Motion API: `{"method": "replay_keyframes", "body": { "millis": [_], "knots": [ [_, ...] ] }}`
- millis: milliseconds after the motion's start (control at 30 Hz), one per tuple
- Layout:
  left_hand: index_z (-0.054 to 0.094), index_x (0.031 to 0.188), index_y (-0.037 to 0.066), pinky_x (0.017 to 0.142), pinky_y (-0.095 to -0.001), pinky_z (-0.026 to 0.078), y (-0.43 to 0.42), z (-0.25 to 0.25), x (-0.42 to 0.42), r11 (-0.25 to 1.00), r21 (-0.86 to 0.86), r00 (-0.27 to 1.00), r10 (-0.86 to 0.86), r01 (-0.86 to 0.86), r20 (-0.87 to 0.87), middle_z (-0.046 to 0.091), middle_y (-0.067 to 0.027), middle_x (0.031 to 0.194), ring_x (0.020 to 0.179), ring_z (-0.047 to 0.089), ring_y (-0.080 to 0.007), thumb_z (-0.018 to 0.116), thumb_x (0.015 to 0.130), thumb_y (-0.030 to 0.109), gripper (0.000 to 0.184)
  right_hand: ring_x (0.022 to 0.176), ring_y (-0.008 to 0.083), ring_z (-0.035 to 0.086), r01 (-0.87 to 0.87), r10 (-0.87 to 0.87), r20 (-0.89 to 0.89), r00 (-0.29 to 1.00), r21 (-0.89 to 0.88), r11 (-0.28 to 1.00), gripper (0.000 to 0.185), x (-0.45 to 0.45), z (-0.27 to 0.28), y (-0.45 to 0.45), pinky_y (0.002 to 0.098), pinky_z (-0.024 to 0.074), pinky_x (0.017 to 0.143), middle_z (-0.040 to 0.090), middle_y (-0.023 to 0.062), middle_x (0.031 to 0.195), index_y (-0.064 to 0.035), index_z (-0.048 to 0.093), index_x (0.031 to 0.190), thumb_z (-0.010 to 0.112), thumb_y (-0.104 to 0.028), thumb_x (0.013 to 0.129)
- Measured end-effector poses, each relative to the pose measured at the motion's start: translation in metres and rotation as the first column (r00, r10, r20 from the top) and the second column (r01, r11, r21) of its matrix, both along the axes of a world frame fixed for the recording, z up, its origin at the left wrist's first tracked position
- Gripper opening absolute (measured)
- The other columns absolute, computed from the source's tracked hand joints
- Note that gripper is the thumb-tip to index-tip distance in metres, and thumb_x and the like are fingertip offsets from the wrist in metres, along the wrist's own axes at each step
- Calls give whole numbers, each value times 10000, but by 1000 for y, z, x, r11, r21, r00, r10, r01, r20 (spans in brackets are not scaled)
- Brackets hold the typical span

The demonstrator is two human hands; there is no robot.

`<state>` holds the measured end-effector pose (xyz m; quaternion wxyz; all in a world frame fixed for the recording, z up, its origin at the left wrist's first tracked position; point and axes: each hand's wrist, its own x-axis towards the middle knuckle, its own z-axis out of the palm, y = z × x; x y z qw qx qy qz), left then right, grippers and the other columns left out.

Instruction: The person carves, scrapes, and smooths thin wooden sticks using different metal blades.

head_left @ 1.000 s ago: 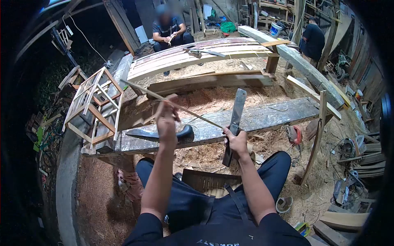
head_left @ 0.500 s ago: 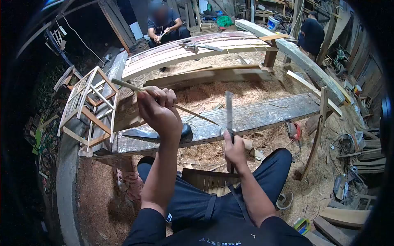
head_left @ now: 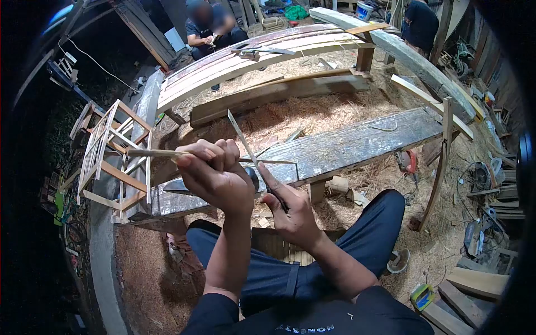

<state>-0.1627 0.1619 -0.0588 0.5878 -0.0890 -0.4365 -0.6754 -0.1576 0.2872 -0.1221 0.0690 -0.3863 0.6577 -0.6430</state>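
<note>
Left hand (head_left: 219, 177) raised, clenched round thin strip (head_left: 152, 152), seemingly wooden; right hand (head_left: 291, 215) lower, gripping blade (head_left: 242, 136) tilted up leftward.

- Bright light on the pale sawdust floor (head_left: 301, 120) beyond the long, paint-flecked grey wooden bench (head_left: 357, 146).
- Near-black darkness left of the bench.
- Shade below its left end.
- Fisheye bowing, black rounded corners around it.

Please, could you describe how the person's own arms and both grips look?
The dark shirt, lettered HONESTY in white, has short sleeves; the forearms are bare. The left grip and right grip are ungloved human hands, with no ring, watch or bracelet visible.
</note>
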Motion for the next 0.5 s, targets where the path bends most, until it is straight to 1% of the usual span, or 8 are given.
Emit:
{"method": "replay_keyframes", "body": {
  "millis": [133, 200, 233, 267, 367, 433, 467, 500],
  "knots": [
    [409, 823, 110, 474, -237, 189, 2, 1, -1, 997, -34, 998, 66, -65, 15, 278, 35, 640, 517, 175, -61, 343, 1077, 402, 392, 738, 212, 635, 63, -67, -58, 996, -63, 996, 507, -2, -43, -9, 309, 504, 718, 691, 253, 1026, -65, 474, 1448, 544, -29, 947],
    [410, 826, 105, 471, -240, 192, 0, 1, -1, 998, -8, 998, 62, -61, 5, 276, 33, 638, 510, 166, -61, 341, 1077, 404, 397, 667, 145, 580, 211, -211, 37, 977, 5, 978, 473, -9, -71, -9, 291, 484, 652, 708, 230, 975, -71, 495, 1434, 544, -56, 963],
    [411, 825, 104, 471, -241, 194, 0, 2, 0, 996, -10, 996, 83, -83, 15, 274, 34, 639, 509, 166, -61, 344, 1075, 408, 399, 643, 93, 531, 204, -224, 201, 954, 116, 972, 456, -12, -75, -1, 272, 468, 618, 720, 221, 999, -82, 506, 1426, 551, -84, 972],
    [412, 825, 103, 471, -243, 196, 0, 1, 2, 994, -10, 994, 106, -106, 26, 271, 34, 639, 508, 165, -61, 347, 1074, 412, 402, 624, 76, 486, 228, -268, 206, 941, 199, 953, 448, -13, -83, 1, 267, 450, 595, 726, 182, 958, -84, 509, 1424, 559, -105, 979],
    [413, 824, 106, 476, -243, 194, 1, -5, 5, 997, -3, 997, 76, -76, 18, 261, 39, 630, 503, 164, -61, 351, 1071, 423, 406, 602, 98, 448, 238, -257, 187, 948, 119, 964, 454, -14, -71, -3, 271, 421, 572, 685, 143, 836, -80, 510, 1423, 557, -86, 972],
    [404, 817, 107, 479, -244, 191, 3, -4, 3, 998, 11, 998, 57, -57, 15, 253, 41, 618, 498, 166, -60, 349, 1071, 424, 410, 630, 139, 507, 113, -116, -15, 993, -115, 987, 487, -8, -37, -11, 275, 440, 611, 669, 172, 842, -75, 496, 1434, 554, -43, 951],
    [404, 817, 107, 479, -244, 191, 3, -4, 3, 998, 13, 998, 54, -55, 19, 253, 41, 618, 498, 166, -60, 349, 1071, 424, 410, 630, 139, 507, 116, -118, -12, 993, -113, 987, 487, -6, -23, -10, 275, 440, 611, 669, 172, 842, -75, 496, 1434, 554, -43, 951],
    [398, 813, 108, 478, -245, 191, 3, -4, 3, 997, 25, 997, 71, -72, 22, 252, 41, 618, 496, 166, -61, 353, 1070, 424, 409, 679, 210, 578, 71, -67, 58, 996, -72, 995, 516, -3, -9, -8, 323, 475, 670, 659, 202, 829, -97, 479, 1450, 564, -45, 944]
  ]
}}
